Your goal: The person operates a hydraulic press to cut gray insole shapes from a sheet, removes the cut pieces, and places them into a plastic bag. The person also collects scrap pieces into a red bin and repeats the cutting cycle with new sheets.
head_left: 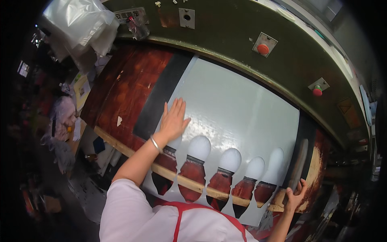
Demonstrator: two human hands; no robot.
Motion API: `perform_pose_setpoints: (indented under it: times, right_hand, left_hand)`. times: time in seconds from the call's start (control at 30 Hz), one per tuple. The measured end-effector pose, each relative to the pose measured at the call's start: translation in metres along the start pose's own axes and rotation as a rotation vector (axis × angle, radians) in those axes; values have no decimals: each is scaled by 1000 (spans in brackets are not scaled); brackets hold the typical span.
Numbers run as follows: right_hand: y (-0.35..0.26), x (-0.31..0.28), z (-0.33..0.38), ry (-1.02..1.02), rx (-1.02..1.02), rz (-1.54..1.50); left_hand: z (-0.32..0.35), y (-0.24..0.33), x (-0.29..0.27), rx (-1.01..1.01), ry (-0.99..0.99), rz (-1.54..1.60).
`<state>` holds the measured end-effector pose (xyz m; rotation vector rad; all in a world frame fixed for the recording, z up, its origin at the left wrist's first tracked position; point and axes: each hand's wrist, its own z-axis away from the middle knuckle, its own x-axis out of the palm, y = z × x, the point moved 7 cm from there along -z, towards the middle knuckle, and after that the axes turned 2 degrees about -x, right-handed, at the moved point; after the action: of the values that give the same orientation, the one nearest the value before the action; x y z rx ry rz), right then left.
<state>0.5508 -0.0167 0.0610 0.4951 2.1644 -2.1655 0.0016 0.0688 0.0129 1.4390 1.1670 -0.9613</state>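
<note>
1. Two bare hands are at the counter (124,82), whose reddish-brown surface ends in a pale wooden edge (114,142).
2. The left hand (173,122) lies palm down on the left part of a large grey sheet (242,101); its fingers are straight and close together, with the thumb spread away. A silvery bracelet (156,144) circles that wrist.
3. The right hand (295,197), past the sheet's right side, has its fingers and thumb closed around the near end of a long, narrow brownish bar (298,164). Whether the bar lies flat or stands on edge, I cannot tell.
4. The sheet covers the middle of the counter, and its near part hangs out past the wooden edge toward the person.
5. Five waisted cut-outs run along that near part. White shows through their rounded tops; the reddish-brown surface and wooden edge show lower down.
6. A black strip (164,90) borders the sheet on the left.
7. Beyond the sheet rises a dark green panel (225,36) with two red buttons (263,49).
8. Clear plastic bags (80,24) hang at the upper left.
</note>
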Motion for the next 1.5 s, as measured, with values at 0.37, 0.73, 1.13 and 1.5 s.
perform_pose_setpoints:
  times: [0.37, 0.73, 1.13, 1.5]
  right_hand:
    - [-90, 371, -61, -376, -204, 95]
    - [-79, 444, -94, -271, -452, 409]
    - [-96, 130, -284, 718, -363, 352]
    - [-101, 146, -317, 715, -363, 420]
  left_hand:
    - [19, -7, 2, -89, 194, 564]
    - [-35, -9, 11, -93, 245, 571]
    - [-83, -54, -17, -305, 226, 452]
    - [-158, -52, 16, -302, 109, 211]
